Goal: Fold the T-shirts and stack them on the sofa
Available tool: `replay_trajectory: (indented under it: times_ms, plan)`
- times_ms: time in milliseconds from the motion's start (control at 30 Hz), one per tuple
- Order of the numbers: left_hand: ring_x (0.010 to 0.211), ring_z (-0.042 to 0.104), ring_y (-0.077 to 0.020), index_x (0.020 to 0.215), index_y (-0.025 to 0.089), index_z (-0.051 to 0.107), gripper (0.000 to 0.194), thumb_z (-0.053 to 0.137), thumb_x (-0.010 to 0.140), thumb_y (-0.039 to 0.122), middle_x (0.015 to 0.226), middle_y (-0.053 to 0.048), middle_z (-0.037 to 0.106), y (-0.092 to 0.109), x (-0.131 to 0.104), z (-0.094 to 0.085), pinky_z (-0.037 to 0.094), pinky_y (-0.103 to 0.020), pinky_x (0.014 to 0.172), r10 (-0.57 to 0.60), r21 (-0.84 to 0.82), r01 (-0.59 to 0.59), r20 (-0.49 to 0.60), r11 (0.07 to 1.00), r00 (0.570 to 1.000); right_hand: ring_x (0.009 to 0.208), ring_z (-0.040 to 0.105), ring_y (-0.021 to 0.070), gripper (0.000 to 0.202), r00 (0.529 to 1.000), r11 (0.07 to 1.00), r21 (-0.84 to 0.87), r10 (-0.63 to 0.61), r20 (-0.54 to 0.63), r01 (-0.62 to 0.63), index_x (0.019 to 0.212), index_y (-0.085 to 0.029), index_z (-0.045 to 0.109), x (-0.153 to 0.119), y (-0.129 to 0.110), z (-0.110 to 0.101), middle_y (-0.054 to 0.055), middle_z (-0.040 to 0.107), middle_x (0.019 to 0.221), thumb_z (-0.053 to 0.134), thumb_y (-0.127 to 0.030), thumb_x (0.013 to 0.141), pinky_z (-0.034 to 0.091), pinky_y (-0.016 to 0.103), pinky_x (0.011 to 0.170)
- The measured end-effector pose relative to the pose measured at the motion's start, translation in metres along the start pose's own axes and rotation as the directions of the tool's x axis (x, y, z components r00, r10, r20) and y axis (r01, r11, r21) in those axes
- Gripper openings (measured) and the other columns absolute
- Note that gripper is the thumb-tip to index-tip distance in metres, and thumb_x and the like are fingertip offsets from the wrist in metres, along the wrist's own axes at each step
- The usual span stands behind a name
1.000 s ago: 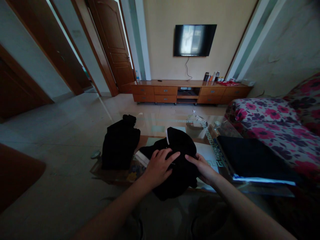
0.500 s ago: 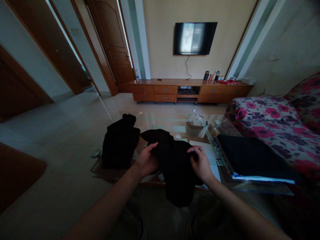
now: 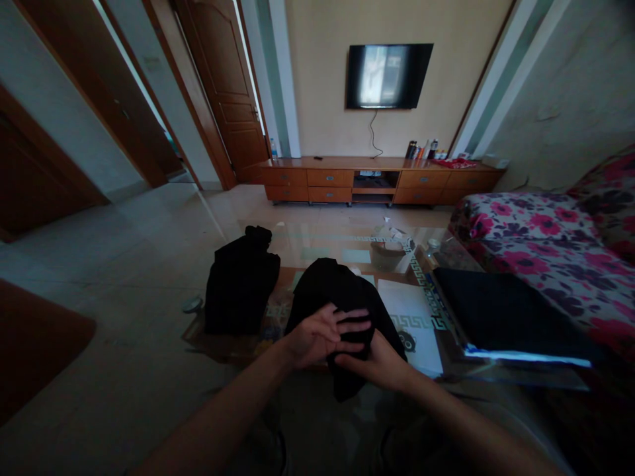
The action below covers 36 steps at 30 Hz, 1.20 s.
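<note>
A black garment [image 3: 330,284] is bunched over the near edge of the glass table, and its lower end hangs past that edge. I cannot make out what kind of garment it is. My left hand [image 3: 325,336] lies on its front with the fingers stretched out and spread. My right hand [image 3: 380,362] grips the cloth from the right, thumb in front, its other fingers hidden by the fabric. To the left, a second black garment [image 3: 241,291] lies heaped on the table.
The glass table [image 3: 292,231] carries a white sheet [image 3: 414,304] with a dark printed figure. At the right is a folded dark cloth [image 3: 506,314] on a stack with a pale edge. A floral sofa [image 3: 540,241] stands beyond. A wooden cabinet [image 3: 327,177] lines the far wall.
My left hand has moved right, from the garment's left side onto its front, and its fingers have spread. My right hand has shifted down and inward. The garment is rounder and less spread downward.
</note>
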State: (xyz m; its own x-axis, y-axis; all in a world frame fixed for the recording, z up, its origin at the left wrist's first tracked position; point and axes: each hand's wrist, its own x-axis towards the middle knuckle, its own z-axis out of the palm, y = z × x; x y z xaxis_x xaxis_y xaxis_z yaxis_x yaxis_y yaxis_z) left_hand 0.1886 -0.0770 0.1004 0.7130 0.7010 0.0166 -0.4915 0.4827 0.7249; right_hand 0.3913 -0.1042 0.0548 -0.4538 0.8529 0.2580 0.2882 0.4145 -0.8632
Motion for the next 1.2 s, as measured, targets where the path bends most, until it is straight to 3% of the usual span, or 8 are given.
replay_trajectory:
  times_ms: [133,233,333,533,733,867,1033,1200]
  plan:
    - [0.106,0.069,-0.0290,0.107,0.021,0.059,0.039,0.066,0.070,0.010,0.119,-0.010,0.067,0.000,0.005,-0.014,0.053,-0.051,0.096,0.302,0.522,-0.129,-0.260,0.843,0.917,0.098,0.063,0.0207,0.024,0.990,0.977,0.163,0.139,-0.001,-0.137,0.110,-0.018,0.067,0.006,0.010,-0.006,0.004,0.069,0.104,0.056,-0.019,0.090,0.050,0.033,0.087]
    - [0.119,0.060,-0.0274,0.123,0.021,0.051,0.053,0.067,0.073,0.014,0.125,-0.012,0.059,0.003,0.006,-0.031,0.047,-0.048,0.105,0.701,0.890,-0.019,-0.345,0.455,0.625,0.071,0.055,0.0129,0.009,0.965,0.926,0.272,0.254,0.068,-0.263,0.090,-0.017,0.064,0.006,0.013,-0.014,-0.002,0.060,0.079,0.057,-0.018,0.085,0.043,0.023,0.064]
    - [0.135,0.044,-0.0309,0.142,0.020,0.036,0.081,0.074,0.070,0.015,0.142,-0.018,0.041,0.009,0.002,-0.040,0.041,-0.050,0.112,0.899,0.985,0.149,-0.140,0.084,0.415,0.062,0.046,0.0097,0.009,0.935,0.868,0.347,0.338,0.108,-0.355,0.083,-0.017,0.060,0.004,0.013,-0.017,-0.005,0.052,0.070,0.063,-0.025,0.084,0.036,0.021,0.056]
    - [0.138,0.038,-0.0355,0.120,0.031,0.066,0.051,0.070,0.073,0.011,0.149,-0.008,0.045,0.024,-0.004,-0.039,0.032,-0.057,0.114,0.813,0.907,0.343,0.000,-0.246,0.583,0.071,0.054,0.0131,0.035,0.900,0.830,0.351,0.377,0.218,-0.432,0.092,-0.017,0.063,0.005,-0.005,-0.029,-0.002,0.061,0.080,0.078,-0.047,0.081,0.043,0.024,0.063]
    - [0.111,0.062,-0.0256,0.098,0.024,0.072,0.020,0.057,0.087,0.020,0.107,-0.006,0.073,0.031,0.003,-0.066,0.045,-0.042,0.102,0.789,0.943,0.332,-0.199,-0.007,0.581,0.108,0.061,0.0222,0.086,0.867,0.842,0.296,0.336,0.368,-0.451,0.137,-0.025,0.050,-0.002,-0.016,-0.064,0.003,0.064,0.119,0.092,-0.041,0.064,0.051,0.032,0.090]
    - [0.087,0.066,-0.0202,0.096,0.020,0.069,0.024,0.047,0.095,0.029,0.093,-0.005,0.072,0.039,0.003,-0.073,0.048,-0.030,0.080,0.781,0.947,0.274,-0.297,0.168,0.549,0.089,0.061,0.0165,0.106,0.803,0.858,0.114,0.411,0.432,-0.501,0.143,-0.028,0.038,-0.015,-0.008,-0.073,-0.001,0.061,0.105,0.097,-0.040,0.056,0.049,0.025,0.072]
    - [0.078,0.064,-0.0180,0.092,0.019,0.069,0.026,0.049,0.096,0.034,0.086,-0.003,0.071,0.041,-0.001,-0.063,0.045,-0.027,0.073,0.760,0.947,0.291,-0.289,0.136,0.583,0.087,0.059,0.0198,0.085,0.883,0.914,-0.122,0.406,0.237,-0.387,0.120,-0.024,0.043,-0.043,-0.009,-0.026,0.002,0.058,0.101,0.095,-0.042,0.055,0.049,0.029,0.069]
    - [0.081,0.065,-0.0200,0.095,0.018,0.071,0.028,0.048,0.096,0.034,0.090,-0.005,0.073,0.037,-0.001,-0.064,0.046,-0.029,0.076,0.781,0.934,0.309,-0.328,0.182,0.531,0.126,0.051,0.0333,0.043,0.989,0.863,-0.495,0.032,-0.145,-0.100,0.117,-0.025,0.053,-0.087,-0.016,0.056,0.015,0.049,0.141,0.068,-0.015,0.079,0.046,0.047,0.101]
